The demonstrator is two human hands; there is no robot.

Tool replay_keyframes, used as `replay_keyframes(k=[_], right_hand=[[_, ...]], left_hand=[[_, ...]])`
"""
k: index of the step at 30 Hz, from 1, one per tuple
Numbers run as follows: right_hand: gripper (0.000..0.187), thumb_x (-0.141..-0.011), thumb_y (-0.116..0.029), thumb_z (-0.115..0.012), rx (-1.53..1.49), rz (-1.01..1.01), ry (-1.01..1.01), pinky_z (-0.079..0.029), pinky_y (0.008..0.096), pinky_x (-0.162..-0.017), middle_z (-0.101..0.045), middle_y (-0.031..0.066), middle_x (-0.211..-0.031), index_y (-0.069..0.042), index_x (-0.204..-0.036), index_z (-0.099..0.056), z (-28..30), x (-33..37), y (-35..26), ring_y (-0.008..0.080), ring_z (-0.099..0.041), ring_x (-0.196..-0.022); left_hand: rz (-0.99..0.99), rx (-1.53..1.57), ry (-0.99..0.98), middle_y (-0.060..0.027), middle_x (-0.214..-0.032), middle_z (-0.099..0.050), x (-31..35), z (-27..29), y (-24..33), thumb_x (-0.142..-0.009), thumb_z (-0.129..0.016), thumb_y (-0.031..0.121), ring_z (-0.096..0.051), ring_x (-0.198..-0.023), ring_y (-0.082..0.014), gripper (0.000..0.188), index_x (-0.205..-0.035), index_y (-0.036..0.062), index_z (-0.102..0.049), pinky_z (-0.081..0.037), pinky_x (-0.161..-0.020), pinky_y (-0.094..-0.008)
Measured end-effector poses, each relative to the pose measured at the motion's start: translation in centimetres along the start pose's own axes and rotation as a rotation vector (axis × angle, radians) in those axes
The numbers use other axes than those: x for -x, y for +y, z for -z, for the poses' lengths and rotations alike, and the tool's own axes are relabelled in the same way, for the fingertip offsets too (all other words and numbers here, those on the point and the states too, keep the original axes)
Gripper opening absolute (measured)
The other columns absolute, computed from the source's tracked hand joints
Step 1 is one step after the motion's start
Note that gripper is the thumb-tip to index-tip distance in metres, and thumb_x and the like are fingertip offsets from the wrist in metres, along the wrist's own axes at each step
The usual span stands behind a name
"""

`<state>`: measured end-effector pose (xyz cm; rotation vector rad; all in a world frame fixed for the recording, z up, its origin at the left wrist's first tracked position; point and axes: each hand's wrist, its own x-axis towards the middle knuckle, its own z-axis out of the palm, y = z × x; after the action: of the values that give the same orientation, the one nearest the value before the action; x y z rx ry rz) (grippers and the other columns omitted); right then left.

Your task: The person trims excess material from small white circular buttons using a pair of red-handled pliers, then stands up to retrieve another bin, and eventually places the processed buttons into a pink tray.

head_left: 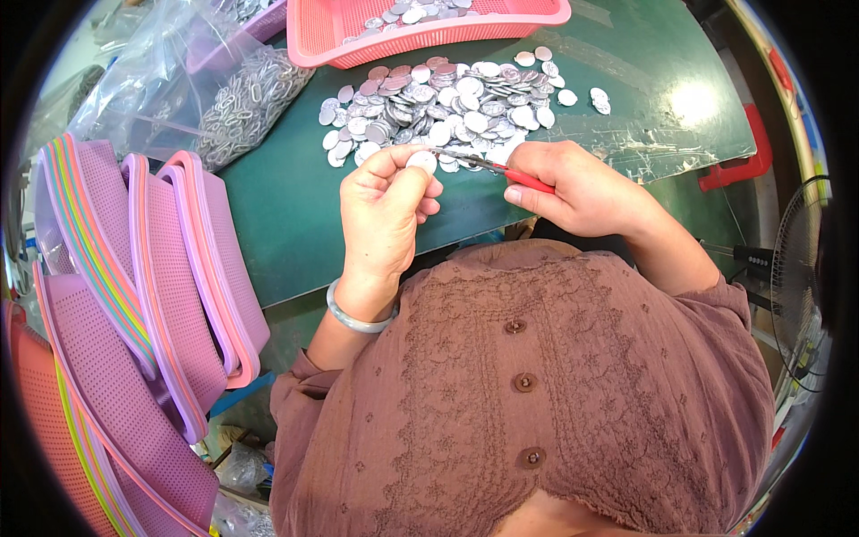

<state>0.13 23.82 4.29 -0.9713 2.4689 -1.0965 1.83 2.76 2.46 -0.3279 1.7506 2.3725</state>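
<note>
Between the thumb and fingers of my left hand (386, 197) is a round silver metal disc (421, 162), its flat face showing. My right hand (577, 186) grips red-handled pliers (530, 180), whose dark jaws reach left to the disc's upper edge. Whether the jaws clasp a small ring there is too small to tell. Just beyond both hands a loose pile of silver discs (438, 107) spreads over the green tabletop (295, 233). A few discs lie apart at the pile's right side.
A pink basket (412, 45) with more discs stands behind the pile. To its left, a clear plastic bag (161, 80) holds many metal clips (246, 103). Stacked purple and pink baskets (170, 268) crowd the left side. A black fan (801, 277) stands at right.
</note>
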Motion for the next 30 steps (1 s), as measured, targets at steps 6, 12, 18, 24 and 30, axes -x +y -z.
replay_keyframes(k=[6, 12, 18, 24, 30], right_hand=[[0.023, -0.081, -0.02, -0.056, 0.017, 0.011, -0.001, -0.041, 0.0402, -0.059, -0.052, 0.0191, -0.071, 0.003, -0.078, -0.052, 0.09, 0.03, 0.01, 0.0372, -0.051, -0.067], [0.022, -0.081, -0.019, -0.057, 0.015, 0.006, 0.0, -0.041, 0.0404, -0.06, -0.053, 0.019, -0.071, 0.003, -0.077, -0.052, 0.14, 0.06, 0.01, 0.0373, -0.051, -0.068], [0.022, -0.081, -0.018, -0.057, 0.01, -0.003, 0.003, -0.041, 0.0404, -0.059, -0.053, 0.0192, -0.071, 0.003, -0.077, -0.052, 0.03, 0.09, 0.08, 0.0372, -0.051, -0.067], [0.022, -0.083, -0.018, -0.055, -0.097, -0.054, -0.026, -0.042, 0.0375, -0.058, -0.053, 0.0189, -0.07, 0.003, -0.079, -0.052, 0.08, 0.12, 0.07, 0.0346, -0.05, -0.063], [0.023, -0.085, -0.019, -0.053, -0.203, -0.151, -0.086, -0.041, 0.0348, -0.056, -0.052, 0.0167, -0.065, 0.003, -0.08, -0.053, 0.32, 0.2, -0.04, 0.0258, -0.046, -0.057]], left_hand=[[-0.001, 0.0, -0.004, -0.0026, -0.063, -0.06, -0.04, -0.07, 0.02, -0.079, -0.06, 0.007, -0.051, -0.047, -0.0055, 0.009, -0.087, 0.0013, -0.061, -0.037, -0.043, -0.0161], [0.015, -0.012, -0.002, -0.0026, -0.063, -0.06, -0.01, -0.22, 0.17, -0.079, -0.059, 0.007, -0.051, -0.047, -0.0054, 0.008, -0.085, 0.0014, -0.061, -0.037, -0.043, -0.0161], [0.012, -0.003, -0.005, -0.0028, -0.064, -0.06, -0.01, -0.27, 0.06, -0.079, -0.059, 0.006, -0.051, -0.047, -0.0053, 0.007, -0.085, 0.0017, -0.061, -0.037, -0.043, -0.016], [-0.011, -0.022, -0.002, -0.0027, -0.065, -0.06, 0.02, -0.32, 0.05, -0.079, -0.059, 0.006, -0.051, -0.049, -0.0054, 0.008, -0.085, 0.0015, -0.061, -0.037, -0.044, -0.016], [-0.024, -0.02, -0.015, -0.0027, -0.066, -0.06, 0.05, -0.21, -0.07, -0.08, -0.058, 0.006, -0.052, -0.05, -0.0055, 0.009, -0.088, 0.0011, -0.062, -0.038, -0.046, -0.016]])
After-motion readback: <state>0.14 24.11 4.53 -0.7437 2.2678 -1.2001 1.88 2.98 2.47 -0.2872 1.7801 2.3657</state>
